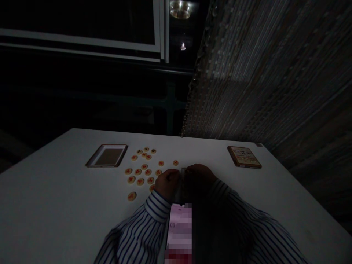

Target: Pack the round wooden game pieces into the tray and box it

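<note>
My left hand and my right hand are close together over the near middle of the white table. Both are closed, with the fingers pinching a dim, see-through thing between them; it looks like a clear plastic bag, though the dark hides its detail. Round Chinese chess pieces lie scattered to the left of my left hand, most with red characters and a few farther back with dark ones. A single piece rests just beyond my hands. My left hand partly covers the nearest pieces.
An open shallow box lies at the left of the white table. Toward the right is a printed box or lid. A lit phone is below my hands. A strand curtain hangs beyond the table's far right edge.
</note>
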{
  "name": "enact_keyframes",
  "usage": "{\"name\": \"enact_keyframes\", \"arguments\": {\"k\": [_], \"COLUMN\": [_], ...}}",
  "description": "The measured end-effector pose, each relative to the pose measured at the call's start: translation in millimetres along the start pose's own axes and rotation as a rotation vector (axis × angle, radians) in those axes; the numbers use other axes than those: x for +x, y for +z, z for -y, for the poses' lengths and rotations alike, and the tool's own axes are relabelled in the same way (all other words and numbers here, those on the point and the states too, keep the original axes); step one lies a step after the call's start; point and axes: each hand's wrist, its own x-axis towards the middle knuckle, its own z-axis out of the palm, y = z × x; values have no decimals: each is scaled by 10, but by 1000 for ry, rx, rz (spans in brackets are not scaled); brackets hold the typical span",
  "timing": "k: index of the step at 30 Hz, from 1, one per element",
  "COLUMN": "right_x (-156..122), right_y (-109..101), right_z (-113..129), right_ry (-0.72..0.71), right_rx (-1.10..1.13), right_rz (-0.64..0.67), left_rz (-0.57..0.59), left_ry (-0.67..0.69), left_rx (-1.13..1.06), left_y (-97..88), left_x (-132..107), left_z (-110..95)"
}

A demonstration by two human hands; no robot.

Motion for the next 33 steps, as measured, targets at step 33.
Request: {"name": "enact_keyframes", "arguments": {"k": [33], "right_x": [-2], "right_y": [-58], "right_z": [98], "right_ry": [-63], "right_rx": [-200], "right_rz": [82], "left_rz": [31], "left_ry": [6], "left_rx": [-70], "left_y": [-12], "left_x": [-5], "left_z": [-10]}}
